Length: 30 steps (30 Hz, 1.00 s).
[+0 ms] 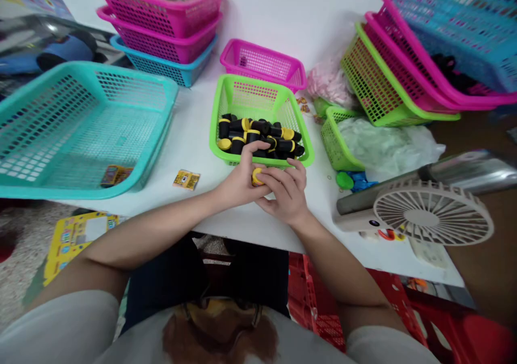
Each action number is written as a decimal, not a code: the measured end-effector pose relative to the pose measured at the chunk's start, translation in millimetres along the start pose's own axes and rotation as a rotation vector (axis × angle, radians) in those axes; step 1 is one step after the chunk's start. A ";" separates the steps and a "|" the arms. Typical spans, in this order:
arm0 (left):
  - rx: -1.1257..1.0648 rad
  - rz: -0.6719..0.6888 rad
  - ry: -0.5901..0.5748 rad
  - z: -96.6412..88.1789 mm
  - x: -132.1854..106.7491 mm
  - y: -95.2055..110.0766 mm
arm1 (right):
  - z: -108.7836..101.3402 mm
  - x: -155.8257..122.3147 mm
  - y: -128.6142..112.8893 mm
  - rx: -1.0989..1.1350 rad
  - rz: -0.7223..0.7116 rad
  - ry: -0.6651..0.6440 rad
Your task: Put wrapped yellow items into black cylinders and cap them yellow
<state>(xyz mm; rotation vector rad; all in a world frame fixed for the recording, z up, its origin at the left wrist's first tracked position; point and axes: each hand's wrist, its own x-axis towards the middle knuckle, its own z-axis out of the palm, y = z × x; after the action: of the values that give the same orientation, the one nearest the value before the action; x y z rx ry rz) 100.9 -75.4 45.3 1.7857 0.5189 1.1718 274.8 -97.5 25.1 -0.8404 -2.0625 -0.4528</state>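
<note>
Just in front of the lime green basket [307,148], my two hands meet around a small piece with a round yellow end [257,177]. My left hand [245,180] grips it from the left, index finger raised towards the basket. From the right, my right hand [286,190] closes its fingers on the same piece. The rest of that piece is hidden by my fingers. Inside the lime basket lie several black cylinders with yellow ends [253,135], heaped together. A small printed yellow packet [186,179] rests on the white table left of my hands.
A large turquoise basket [155,132] with a small packet [115,175] stands left. Behind are a pink basket [262,57] and stacked baskets [161,46]. To the right are a green basket with plastic bags [388,143], more stacked baskets [404,73] and a small fan [432,213].
</note>
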 end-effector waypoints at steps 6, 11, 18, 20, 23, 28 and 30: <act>0.432 0.090 0.083 -9.5 -13.7 40.3 | -7.8 4.0 9.6 -0.067 -0.095 0.177; 0.607 -0.073 0.137 -64.8 -50.1 113.5 | -11.2 2.6 15.6 -0.071 -0.054 0.151; 1.182 -0.713 0.227 -221.7 -89.5 135.7 | -11.1 9.0 3.3 -0.110 -0.033 0.099; 1.250 -0.964 0.068 -244.0 -94.3 124.6 | -10.4 10.6 3.9 -0.117 -0.054 0.127; 1.240 -1.147 -0.153 -252.5 -97.4 114.0 | -6.1 10.3 9.3 -0.113 -0.040 0.133; 1.080 -1.164 -0.255 -253.5 -98.8 110.3 | 3.1 5.5 19.9 -0.088 0.143 0.058; 1.000 -1.121 -0.298 -258.3 -100.2 106.6 | 2.9 5.7 21.9 -0.067 0.199 0.041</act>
<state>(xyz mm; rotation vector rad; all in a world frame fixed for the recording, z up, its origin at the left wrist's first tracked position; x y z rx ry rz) -185.8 -83.9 122.2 1.8453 1.8124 -0.2180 286.1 -78.0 28.4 -1.0555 -1.9120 -0.4277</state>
